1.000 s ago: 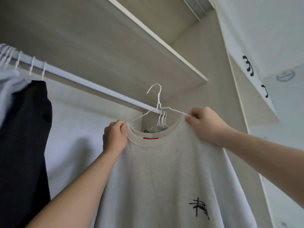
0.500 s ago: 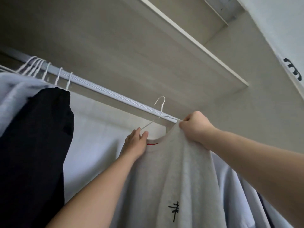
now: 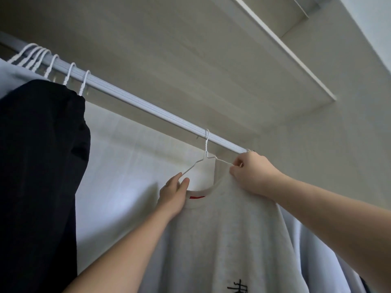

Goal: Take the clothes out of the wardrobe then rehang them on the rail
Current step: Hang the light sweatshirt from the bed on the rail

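The pale T-shirt (image 3: 228,235) is hanging on a white wire hanger (image 3: 204,158) at the right end of the rail (image 3: 131,102), collar uppermost and hem running down out of view. Its long axis is dropping straight down, and its chest, with a dark print low down, is facing the person. The hanger's hook is looping over the rail, so the rail is probably taking the weight.

The left hand (image 3: 173,195) is reaching up at the left end of the hanger, its grip pinching the wire where the wire meets the collar. The right hand (image 3: 251,174) is working at the other end, its grip clamped on the wire and the shoulder cloth together, just under the rail. Holding both ends like this is likely steadying the hanger and keeping the shoulders from sliding off the thin wire as it settles.

The hanger's arms are spreading left to right, nearer to lying along the rail than square across it, so it is probably going to need turning.

Well apart on the left, a black garment (image 3: 42,166) is hanging beneath a cluster of hooks (image 3: 42,58). Pale blue clothes (image 3: 317,250) are hanging just behind on the right, and a shelf (image 3: 275,70) is running overhead.
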